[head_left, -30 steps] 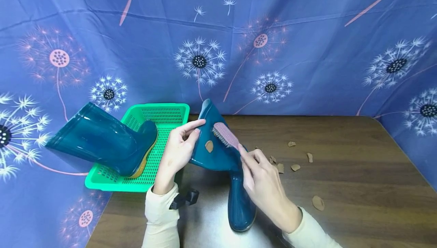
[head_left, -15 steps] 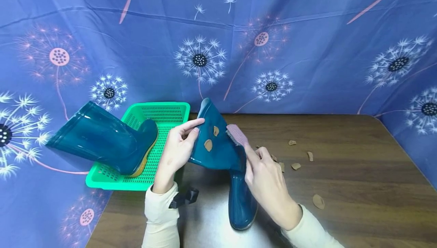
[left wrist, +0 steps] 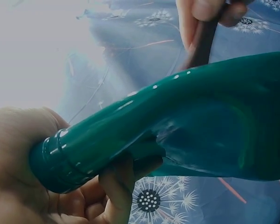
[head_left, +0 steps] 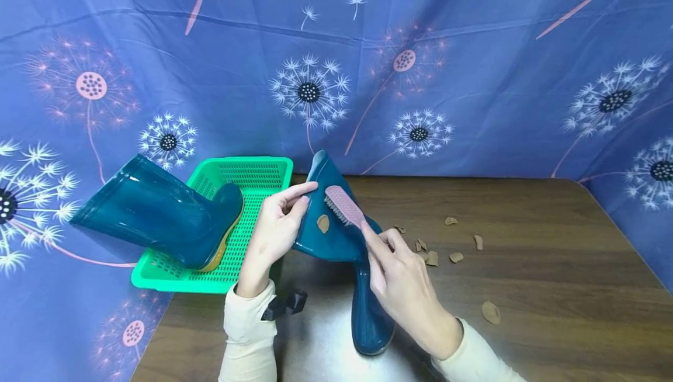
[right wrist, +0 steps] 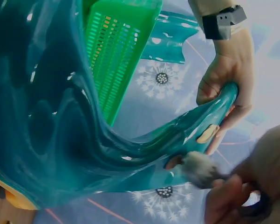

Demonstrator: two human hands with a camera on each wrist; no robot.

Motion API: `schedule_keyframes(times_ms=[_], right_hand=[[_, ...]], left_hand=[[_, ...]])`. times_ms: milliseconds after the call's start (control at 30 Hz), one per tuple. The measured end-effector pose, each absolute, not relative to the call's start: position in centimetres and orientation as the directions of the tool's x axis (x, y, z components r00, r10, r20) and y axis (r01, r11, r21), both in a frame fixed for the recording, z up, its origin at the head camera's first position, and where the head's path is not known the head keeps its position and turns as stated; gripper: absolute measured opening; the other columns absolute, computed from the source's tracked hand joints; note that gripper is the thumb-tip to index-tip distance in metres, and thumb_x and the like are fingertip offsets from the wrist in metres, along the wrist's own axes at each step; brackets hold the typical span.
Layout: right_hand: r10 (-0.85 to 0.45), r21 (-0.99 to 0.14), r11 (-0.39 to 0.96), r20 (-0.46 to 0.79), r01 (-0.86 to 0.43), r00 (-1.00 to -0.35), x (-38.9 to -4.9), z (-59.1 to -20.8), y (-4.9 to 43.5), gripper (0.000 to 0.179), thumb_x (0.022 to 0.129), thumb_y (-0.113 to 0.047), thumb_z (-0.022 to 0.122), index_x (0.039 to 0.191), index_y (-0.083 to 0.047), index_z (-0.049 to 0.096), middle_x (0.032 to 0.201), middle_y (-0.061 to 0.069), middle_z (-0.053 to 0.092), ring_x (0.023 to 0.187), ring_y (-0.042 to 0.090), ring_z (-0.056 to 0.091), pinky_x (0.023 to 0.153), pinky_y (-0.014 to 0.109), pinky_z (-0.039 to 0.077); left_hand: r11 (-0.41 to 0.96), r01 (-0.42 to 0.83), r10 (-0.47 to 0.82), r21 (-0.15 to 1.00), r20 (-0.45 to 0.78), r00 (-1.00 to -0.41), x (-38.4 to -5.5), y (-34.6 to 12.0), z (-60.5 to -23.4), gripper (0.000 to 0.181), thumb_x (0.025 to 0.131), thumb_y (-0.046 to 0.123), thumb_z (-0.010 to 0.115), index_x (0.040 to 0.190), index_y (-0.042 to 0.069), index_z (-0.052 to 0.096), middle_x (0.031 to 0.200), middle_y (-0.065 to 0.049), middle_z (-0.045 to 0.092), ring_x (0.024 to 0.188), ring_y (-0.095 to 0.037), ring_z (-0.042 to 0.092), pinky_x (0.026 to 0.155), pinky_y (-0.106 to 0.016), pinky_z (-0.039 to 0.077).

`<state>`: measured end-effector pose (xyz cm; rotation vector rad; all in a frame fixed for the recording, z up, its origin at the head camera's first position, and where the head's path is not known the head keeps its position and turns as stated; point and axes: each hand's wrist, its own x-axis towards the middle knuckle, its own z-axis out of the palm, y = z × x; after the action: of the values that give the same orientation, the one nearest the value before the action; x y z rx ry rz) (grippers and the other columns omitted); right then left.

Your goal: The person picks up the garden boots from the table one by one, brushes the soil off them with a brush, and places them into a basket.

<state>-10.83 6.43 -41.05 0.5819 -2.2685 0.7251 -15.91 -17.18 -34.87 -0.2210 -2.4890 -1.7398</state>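
My left hand (head_left: 277,227) grips the top edge of a teal rubber boot (head_left: 336,242), its fingers curled round the rim in the left wrist view. The boot's shaft tilts up to the left, with the foot toward me. My right hand (head_left: 405,282) holds a pink scrubbing brush (head_left: 344,204) by the handle, bristles against the shaft. A tan flake (head_left: 323,224) sticks to the shaft left of the bristles. In the right wrist view, a second brown flake (right wrist: 174,162) shows right at the bristle tips; the brush head hides it in the head view.
At the left, a green plastic basket (head_left: 184,286) holds another teal boot (head_left: 158,212) with a yellow sole, lying tilted over its rim. Several tan flakes (head_left: 455,257) lie scattered on the wooden table (head_left: 568,265) to the right. A blue dandelion-print cloth (head_left: 473,66) hangs behind the table.
The brush moves down the shaft to the right, baring a second flake, then back up to the left over it. My left hand and the boot stay nearly in place.
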Motion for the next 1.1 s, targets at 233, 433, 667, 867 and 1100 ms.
schedule_keyframes(times_ms=[233,433,667,867,1100], right_hand=[[-0.170,-0.320,0.770,0.730,-0.552,-0.662,-10.93,-40.94,6.38,0.046,0.091,0.002,0.073,0.136,-0.006,0.073,0.090,0.009,0.064,0.055,0.011,0.049,0.046,0.025,0.043],[-0.157,-0.307,0.804,0.717,-0.510,-0.679,-10.74,-40.84,6.32,0.045,0.090,0.001,0.074,0.135,-0.007,0.074,0.089,0.012,0.064,0.052,0.015,0.050,0.045,0.030,0.047],[-0.182,-0.314,0.771,0.725,-0.555,-0.664,-10.55,-40.77,6.34,0.051,0.091,0.001,0.076,0.140,-0.008,0.070,0.092,0.010,0.064,0.053,0.010,0.048,0.045,0.023,0.042],[-0.123,-0.319,0.819,0.715,-0.477,-0.688,-10.53,-40.72,6.50,0.044,0.089,0.003,0.076,0.132,-0.007,0.075,0.087,0.012,0.064,0.050,0.013,0.045,0.043,0.025,0.040],[-0.193,-0.323,0.770,0.704,-0.550,-0.684,-10.24,-40.82,6.34,0.048,0.091,0.000,0.075,0.138,-0.008,0.072,0.090,0.009,0.063,0.054,0.009,0.045,0.046,0.020,0.038]], left_hand=[[0.344,0.172,0.060,0.923,0.161,-0.985,-16.01,-17.18,-35.00,0.038,0.111,0.014,0.051,0.145,0.015,0.068,0.121,-0.018,0.077,0.101,-0.029,0.077,0.083,-0.038,0.065],[0.343,0.169,0.061,0.924,0.158,-0.986,-15.92,-17.14,-34.85,0.038,0.111,0.014,0.051,0.146,0.015,0.067,0.127,-0.018,0.076,0.106,-0.033,0.078,0.087,-0.045,0.065],[0.344,0.182,0.068,0.921,0.169,-0.983,-15.89,-17.07,-34.68,0.038,0.111,0.014,0.051,0.145,0.015,0.067,0.122,-0.017,0.077,0.101,-0.029,0.077,0.083,-0.038,0.065],[0.356,0.181,0.054,0.917,0.173,-0.983,-15.85,-17.08,-34.81,0.038,0.111,0.013,0.051,0.144,0.015,0.068,0.110,-0.018,0.076,0.095,-0.028,0.072,0.078,-0.034,0.061],[0.343,0.175,0.069,0.923,0.161,-0.985,-15.83,-17.06,-34.89,0.038,0.111,0.015,0.051,0.145,0.015,0.067,0.127,-0.018,0.076,0.104,-0.031,0.078,0.085,-0.040,0.066]])
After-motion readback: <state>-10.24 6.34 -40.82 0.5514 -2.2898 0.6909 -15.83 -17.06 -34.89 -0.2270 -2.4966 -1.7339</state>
